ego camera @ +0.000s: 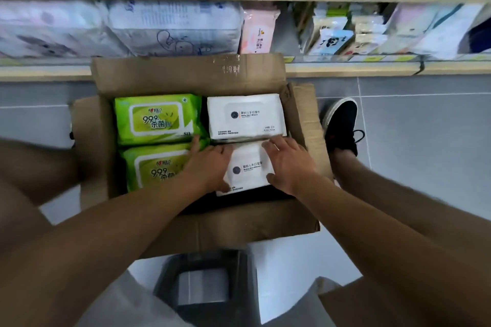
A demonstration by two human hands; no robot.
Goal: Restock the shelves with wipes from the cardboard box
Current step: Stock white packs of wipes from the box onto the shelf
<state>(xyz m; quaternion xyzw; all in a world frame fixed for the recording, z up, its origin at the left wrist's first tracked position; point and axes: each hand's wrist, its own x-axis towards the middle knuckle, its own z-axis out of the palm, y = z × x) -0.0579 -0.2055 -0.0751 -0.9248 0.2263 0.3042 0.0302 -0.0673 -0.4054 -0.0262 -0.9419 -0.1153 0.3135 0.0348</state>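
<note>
An open cardboard box point(186, 74) stands on the floor below the shelves. Inside lie two green wipes packs, one at the far left point(156, 118) and one at the near left point(154, 167), plus two white packs on the right. The far white pack point(245, 115) lies flat. Both hands hold the near white pack point(249, 167): my left hand point(210, 164) grips its left side and my right hand point(288, 162) grips its right side, thumbs on the near edge. The pack is tilted slightly within the box.
The low shelf point(372, 69) behind the box holds large tissue bundles point(170, 26), a pink pack point(259, 30) and several small packs to the right. My black shoe point(342, 127) stands right of the box. A dark stool point(204, 284) sits beneath me.
</note>
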